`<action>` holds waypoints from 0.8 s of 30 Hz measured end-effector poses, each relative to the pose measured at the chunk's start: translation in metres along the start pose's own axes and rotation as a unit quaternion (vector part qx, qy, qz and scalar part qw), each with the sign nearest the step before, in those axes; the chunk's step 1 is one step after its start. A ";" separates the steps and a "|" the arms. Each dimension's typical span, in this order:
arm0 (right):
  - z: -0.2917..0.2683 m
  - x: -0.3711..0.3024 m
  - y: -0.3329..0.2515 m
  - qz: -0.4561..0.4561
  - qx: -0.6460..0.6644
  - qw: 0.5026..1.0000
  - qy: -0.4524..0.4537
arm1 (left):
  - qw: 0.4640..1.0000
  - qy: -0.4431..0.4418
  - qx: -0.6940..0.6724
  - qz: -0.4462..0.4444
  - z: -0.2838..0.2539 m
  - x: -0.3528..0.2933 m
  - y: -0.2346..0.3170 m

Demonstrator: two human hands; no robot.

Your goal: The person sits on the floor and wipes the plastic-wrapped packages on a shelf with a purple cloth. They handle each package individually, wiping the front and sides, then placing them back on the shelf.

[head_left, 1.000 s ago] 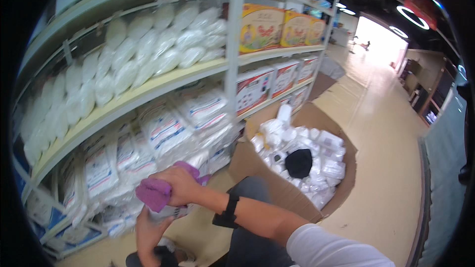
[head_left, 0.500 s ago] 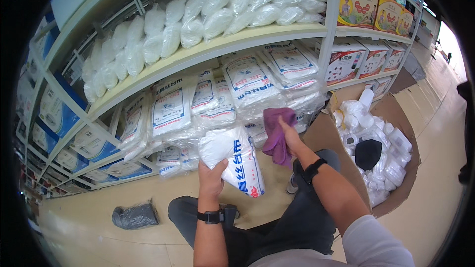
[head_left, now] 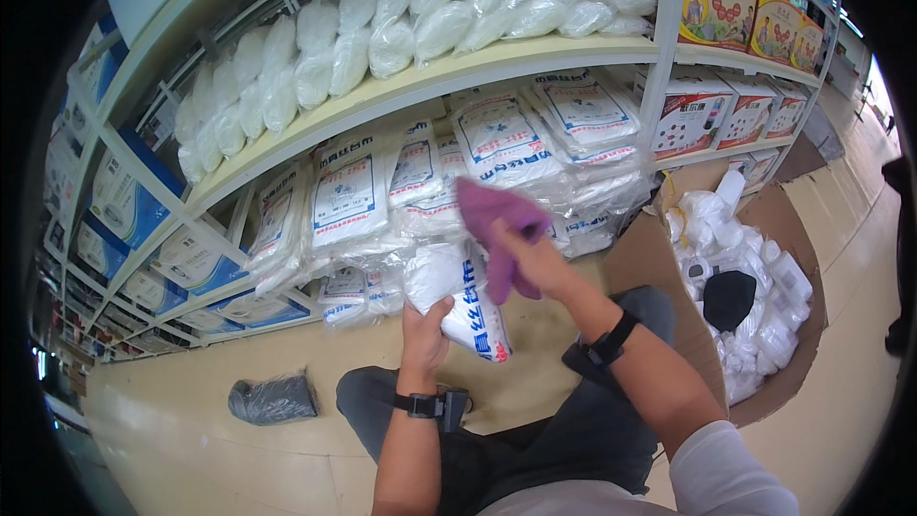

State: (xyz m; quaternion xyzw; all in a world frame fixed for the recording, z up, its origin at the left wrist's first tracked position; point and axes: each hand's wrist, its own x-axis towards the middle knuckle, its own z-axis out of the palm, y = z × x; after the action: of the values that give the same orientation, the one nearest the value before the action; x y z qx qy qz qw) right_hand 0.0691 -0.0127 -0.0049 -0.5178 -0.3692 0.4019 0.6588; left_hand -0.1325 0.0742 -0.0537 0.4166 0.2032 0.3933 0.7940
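Note:
A white plastic-wrapped package with blue and red print point(head_left: 468, 311) is gripped at its near-left edge by my left hand point(head_left: 423, 334), thumb on top. My right hand point(head_left: 525, 258) is closed on a purple cloth point(head_left: 495, 215), which hangs in folds just above the package's far right side. Part of the package is hidden behind the cloth. Beyond both hands, similar flat white packages point(head_left: 349, 189) lie stacked on the lower shelf.
Clear bags of white goods point(head_left: 439, 29) line the upper shelf point(head_left: 411, 76). At right, an open cardboard box point(head_left: 807, 325) holds white plastic items and a black piece point(head_left: 730, 300). A dark wrapped bundle point(head_left: 274, 399) lies on the floor at left. Printed cartons point(head_left: 693, 119) fill the right shelves.
My right hand has carried the purple cloth leftward, from beside the package to above it. The left hand still holds the package. The whole view has shifted slightly.

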 end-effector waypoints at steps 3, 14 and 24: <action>0.021 0.007 0.041 -0.069 -0.098 0.991 0.058 | 0.999 -0.006 -0.043 -0.020 0.006 0.005 -0.006; -0.042 -0.018 0.102 0.186 0.392 0.899 -0.061 | 0.968 -0.127 -0.199 -0.081 0.000 0.020 -0.006; -0.099 -0.023 0.052 0.093 0.345 0.934 0.033 | 0.979 -0.073 -0.181 -0.058 -0.018 0.040 0.015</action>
State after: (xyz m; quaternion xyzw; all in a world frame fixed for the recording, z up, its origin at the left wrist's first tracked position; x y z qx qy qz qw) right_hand 0.1413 -0.0646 -0.0758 -0.3044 -0.1358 0.5465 0.7683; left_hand -0.1271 0.1202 -0.0513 0.2812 0.0946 0.3452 0.8904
